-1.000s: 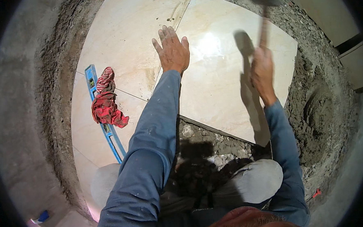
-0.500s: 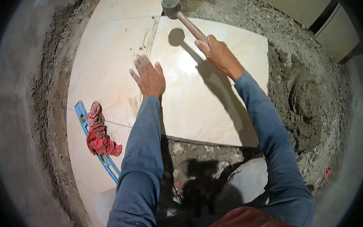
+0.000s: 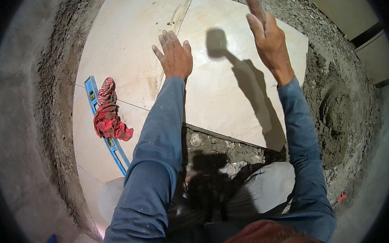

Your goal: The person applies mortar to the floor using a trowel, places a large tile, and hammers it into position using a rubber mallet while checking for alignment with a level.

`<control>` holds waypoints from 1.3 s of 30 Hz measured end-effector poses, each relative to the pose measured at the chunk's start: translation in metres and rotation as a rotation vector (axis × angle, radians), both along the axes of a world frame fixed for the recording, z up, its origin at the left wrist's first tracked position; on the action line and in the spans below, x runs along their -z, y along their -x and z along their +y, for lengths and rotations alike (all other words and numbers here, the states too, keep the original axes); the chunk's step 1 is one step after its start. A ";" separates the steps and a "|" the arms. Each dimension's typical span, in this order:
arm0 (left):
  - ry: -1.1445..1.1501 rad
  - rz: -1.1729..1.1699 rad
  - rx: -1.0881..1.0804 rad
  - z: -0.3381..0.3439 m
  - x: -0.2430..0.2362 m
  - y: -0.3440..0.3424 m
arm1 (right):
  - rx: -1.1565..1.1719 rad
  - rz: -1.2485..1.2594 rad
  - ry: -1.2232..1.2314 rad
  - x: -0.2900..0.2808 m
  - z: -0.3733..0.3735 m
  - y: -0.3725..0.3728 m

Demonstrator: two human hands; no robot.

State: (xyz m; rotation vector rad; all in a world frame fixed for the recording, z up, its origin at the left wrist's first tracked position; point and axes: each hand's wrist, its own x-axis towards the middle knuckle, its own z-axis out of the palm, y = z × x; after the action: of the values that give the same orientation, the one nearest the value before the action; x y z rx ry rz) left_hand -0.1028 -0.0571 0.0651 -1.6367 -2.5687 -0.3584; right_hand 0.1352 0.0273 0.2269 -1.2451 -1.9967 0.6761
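Observation:
My left hand [image 3: 175, 56] lies with its fingers spread over the seam between two large cream floor tiles. My right hand [image 3: 270, 47] is wrapped round the wooden handle of a mallet [image 3: 254, 3], raised above the right-hand tile [image 3: 228, 93]. The mallet's head is out of the picture beyond the top edge; its round shadow falls on that tile. Beside my left hand is the left-hand tile [image 3: 125, 50], with small dark crumbs and a smear of grey mortar near the seam.
At left, a blue spirit level [image 3: 116, 153] lies on tile under a crumpled red cloth [image 3: 111, 119]. Wet mortar [image 3: 334, 109] is heaped to the right. Loose tiles [image 3: 336, 6] lean at the upper right. Rough mortar bed [image 3: 222, 148] shows before my knees.
My right hand has lifted the mallet up and to the right, taking its head out of view. The view has shifted; my left hand stays on the tile seam.

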 end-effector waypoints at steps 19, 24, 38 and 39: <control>-0.071 -0.037 0.011 0.010 0.003 -0.003 | -0.081 -0.143 0.310 0.009 -0.019 -0.036; -0.113 -0.012 0.068 -0.006 0.011 0.011 | -0.045 -0.010 0.391 -0.015 -0.097 -0.087; -0.071 -0.049 -0.027 -0.107 -0.001 -0.045 | -0.245 -0.463 0.440 0.062 -0.167 -0.121; -0.070 -0.044 -0.039 -0.103 -0.003 -0.043 | -0.247 -0.405 0.432 0.030 -0.157 -0.114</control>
State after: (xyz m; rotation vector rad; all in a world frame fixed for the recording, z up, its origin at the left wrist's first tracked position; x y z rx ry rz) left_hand -0.0594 -0.1604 0.0684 -1.5710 -2.5841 -0.4808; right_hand 0.2488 -0.1301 0.1966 -1.4880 -2.4518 1.0906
